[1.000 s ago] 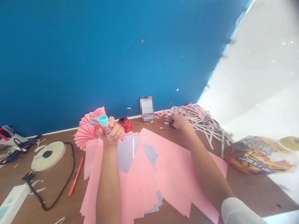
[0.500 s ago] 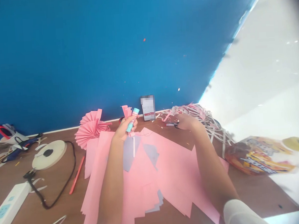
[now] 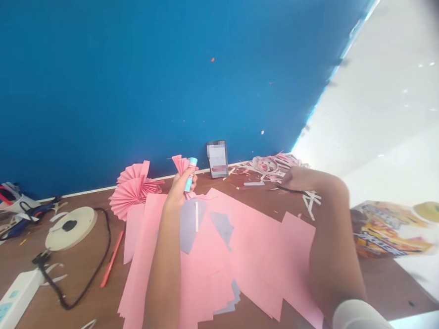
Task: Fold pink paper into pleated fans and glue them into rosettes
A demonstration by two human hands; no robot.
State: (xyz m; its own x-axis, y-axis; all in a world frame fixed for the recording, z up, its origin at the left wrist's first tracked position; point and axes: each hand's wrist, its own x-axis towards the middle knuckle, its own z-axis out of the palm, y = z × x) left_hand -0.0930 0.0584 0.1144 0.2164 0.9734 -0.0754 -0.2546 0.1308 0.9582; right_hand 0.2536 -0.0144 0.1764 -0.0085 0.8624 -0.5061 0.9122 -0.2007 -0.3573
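Presently, a glue stick and a small pleated fan of pink paper are gripped together in the closed left hand, held up just above the middle of the frame, over the far edge of the loose pink sheets. The right hand is laid with curled fingers on a thin dark tool, probably scissors, right of centre and beside the heap of paper strips. Whether the tool is actually clasped cannot be told.

With two things crowded into one grip, the fan is best pinched low at its gathered end, so that the pleats are kept stacked. The stick's teal end should be kept off the folds, lest they be smeared. The dark tool is best taken by its handles, closed, and pointed away from the left forearm. Both forearms lie across the sheets, so they should be lifted rather than dragged. The finished rosette, left of centre, is best left undisturbed.
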